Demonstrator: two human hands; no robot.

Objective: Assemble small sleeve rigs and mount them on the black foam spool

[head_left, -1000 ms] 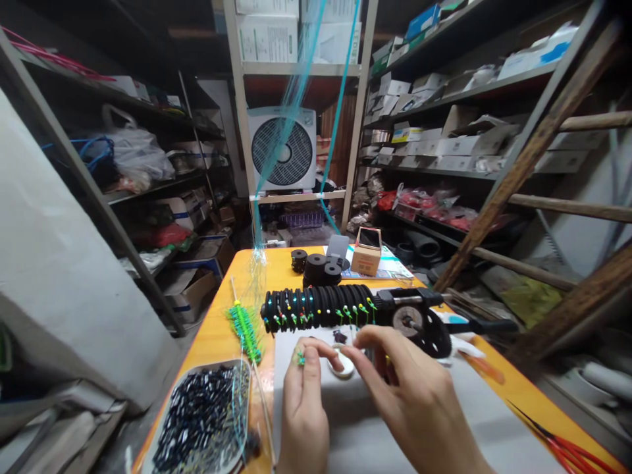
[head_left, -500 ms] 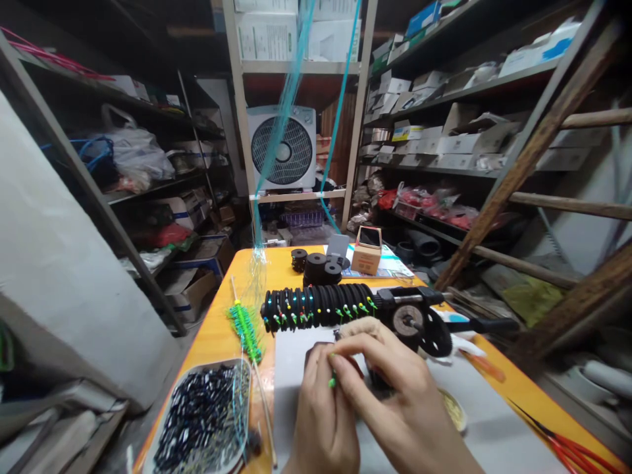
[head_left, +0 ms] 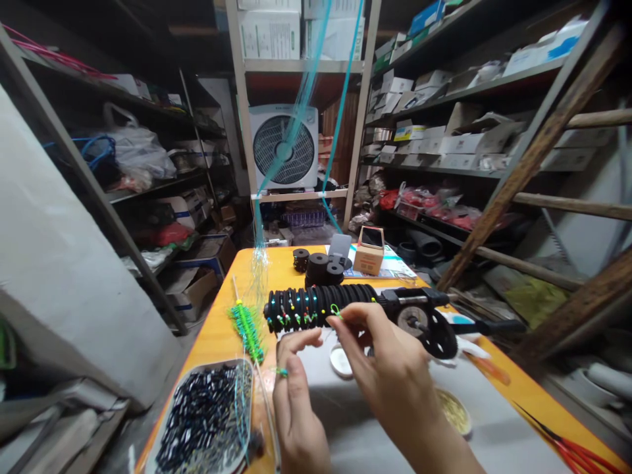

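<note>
Near the front of the black ribbed roller [head_left: 316,299], my right hand [head_left: 382,362] pinches a small green loop [head_left: 336,309] between thumb and forefinger. My left hand [head_left: 299,401] is lower and to the left, its forefinger stretched toward the right hand. A small green and blue piece [head_left: 281,372] sits between its thumb and fingers. Colored beads and green bits line the roller's front side. Between the hands, a small round white dish [head_left: 342,361] rests on the white sheet [head_left: 345,421].
At the left lie a tray of dark beads [head_left: 197,415] and a green bristly bundle [head_left: 248,329]. Black spools [head_left: 323,268] and a small box [head_left: 368,251] stand behind the roller. A dish of golden pieces [head_left: 453,411] and red-handled scissors [head_left: 582,451] lie at the right.
My hands have parted. The right hand has moved up to the roller with the green loop, while the left has shifted left and its forefinger has stretched out. The white dish has come into view.
</note>
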